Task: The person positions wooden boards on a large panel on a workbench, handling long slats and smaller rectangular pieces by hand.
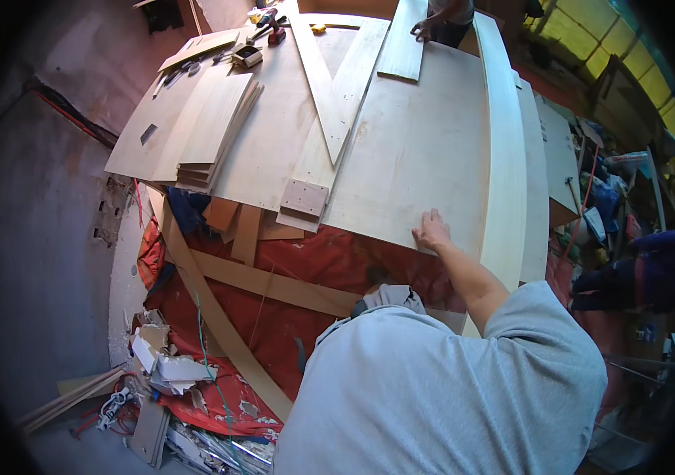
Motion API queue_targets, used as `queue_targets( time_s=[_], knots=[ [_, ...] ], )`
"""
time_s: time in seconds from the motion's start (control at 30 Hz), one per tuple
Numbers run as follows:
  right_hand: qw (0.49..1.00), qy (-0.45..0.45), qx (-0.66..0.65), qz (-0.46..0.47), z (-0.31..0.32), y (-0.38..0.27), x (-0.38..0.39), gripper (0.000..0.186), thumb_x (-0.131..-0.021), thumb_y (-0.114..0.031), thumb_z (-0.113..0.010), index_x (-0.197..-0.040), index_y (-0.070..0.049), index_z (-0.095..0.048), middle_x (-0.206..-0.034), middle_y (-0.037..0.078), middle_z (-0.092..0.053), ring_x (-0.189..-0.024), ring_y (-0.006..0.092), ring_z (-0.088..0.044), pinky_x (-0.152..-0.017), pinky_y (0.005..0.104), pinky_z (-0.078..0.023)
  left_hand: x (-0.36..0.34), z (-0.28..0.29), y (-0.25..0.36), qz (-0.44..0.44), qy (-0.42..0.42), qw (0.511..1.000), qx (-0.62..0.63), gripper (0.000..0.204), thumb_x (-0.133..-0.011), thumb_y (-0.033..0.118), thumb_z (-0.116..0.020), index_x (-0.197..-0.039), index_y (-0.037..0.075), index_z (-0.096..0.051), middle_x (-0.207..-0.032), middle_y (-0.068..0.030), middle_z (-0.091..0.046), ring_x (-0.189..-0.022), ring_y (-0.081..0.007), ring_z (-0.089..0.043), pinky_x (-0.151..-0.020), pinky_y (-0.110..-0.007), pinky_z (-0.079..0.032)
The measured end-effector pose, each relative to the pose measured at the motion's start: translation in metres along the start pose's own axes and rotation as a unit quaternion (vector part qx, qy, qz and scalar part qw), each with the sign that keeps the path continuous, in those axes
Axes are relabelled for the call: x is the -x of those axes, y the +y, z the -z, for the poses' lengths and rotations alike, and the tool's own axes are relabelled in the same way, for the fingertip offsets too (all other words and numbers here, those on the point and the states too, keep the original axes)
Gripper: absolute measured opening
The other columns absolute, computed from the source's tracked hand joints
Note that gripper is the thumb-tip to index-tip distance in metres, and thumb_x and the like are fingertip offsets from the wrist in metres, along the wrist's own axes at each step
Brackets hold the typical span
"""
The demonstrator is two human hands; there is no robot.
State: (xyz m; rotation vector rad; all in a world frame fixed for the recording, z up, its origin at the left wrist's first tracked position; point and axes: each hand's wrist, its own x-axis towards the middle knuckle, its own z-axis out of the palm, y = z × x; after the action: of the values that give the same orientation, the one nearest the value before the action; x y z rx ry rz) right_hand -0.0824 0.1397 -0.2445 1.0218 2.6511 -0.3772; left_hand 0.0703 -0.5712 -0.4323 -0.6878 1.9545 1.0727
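Observation:
My right hand (432, 230) rests palm down at the near edge of a large pale wood panel (424, 158). Its fingers lie outstretched on the surface, with nothing gripped. My bare right forearm comes out of a light grey short sleeve. My left hand does not show. To the right of my hand, a long pale board (509, 158) runs away from me along the panel. Left of it, two long strips (317, 71) meet in a V, their narrow end beside a small drilled wooden block (304, 198).
Stacked boards (214, 119) lie at the left, behind them a red drill (276, 36). Another person's hand (423, 32) is near a short board (405, 47) at the far end. Below are a red sheet (321, 261), crossing strips (226, 317) and debris (167, 364). Clutter fills the right.

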Motion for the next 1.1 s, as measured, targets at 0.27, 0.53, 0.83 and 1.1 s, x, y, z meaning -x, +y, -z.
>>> queue_targets(
  time_s=[0.27,0.53,0.83,1.1],
  knots=[
    [0.998,-0.060,-0.006,-0.012,0.016,-0.025,0.000,0.086,-0.095,-0.045,-0.070,-0.160,-0.004,-0.032,-0.168,0.024,-0.023,-0.154,0.0417,-0.030,-0.118,0.0626,-0.036,-0.033,0.010,0.005,-0.093,-0.011,0.996,-0.005,0.034,-0.103,0.018,-0.051,-0.131,0.000,-0.060,-0.107,-0.0139,-0.070,-0.079,-0.0272,-0.070,-0.071,-0.040,-0.063],
    [0.996,-0.083,-0.005,-0.038,0.007,-0.003,-0.001,0.088,-0.097,-0.044,-0.068,-0.162,-0.002,-0.027,-0.172,0.027,-0.015,-0.158,0.0447,-0.021,-0.120,0.0638,-0.033,0.028,-0.010,0.118,-0.028,0.015,0.963,0.268,0.025,-0.102,0.017,-0.052,-0.119,0.004,-0.067,-0.085,-0.0027,-0.066,-0.070,-0.0161,-0.066,-0.057,-0.031,-0.054],
    [0.999,-0.048,0.004,0.012,0.008,-0.026,-0.001,0.081,-0.098,-0.042,-0.067,-0.159,0.000,-0.032,-0.166,0.028,-0.025,-0.153,0.0470,-0.030,-0.116,0.0649,-0.036,0.039,-0.018,0.070,-0.008,0.044,0.984,0.174,0.025,-0.101,0.015,-0.054,-0.117,0.003,-0.069,-0.092,-0.0088,-0.071,-0.071,-0.0184,-0.068,-0.063,-0.032,-0.057],
    [0.998,-0.066,0.018,-0.001,0.010,-0.013,-0.001,0.083,-0.099,-0.042,-0.065,-0.160,0.002,-0.030,-0.168,0.030,-0.019,-0.155,0.0493,-0.026,-0.118,0.0654,-0.033,0.070,-0.037,0.145,0.039,-0.011,0.999,0.010,0.029,-0.102,0.014,-0.052,-0.125,0.005,-0.066,-0.096,-0.0087,-0.072,-0.077,-0.0182,-0.071,-0.066,-0.035,-0.060]
  ],
)
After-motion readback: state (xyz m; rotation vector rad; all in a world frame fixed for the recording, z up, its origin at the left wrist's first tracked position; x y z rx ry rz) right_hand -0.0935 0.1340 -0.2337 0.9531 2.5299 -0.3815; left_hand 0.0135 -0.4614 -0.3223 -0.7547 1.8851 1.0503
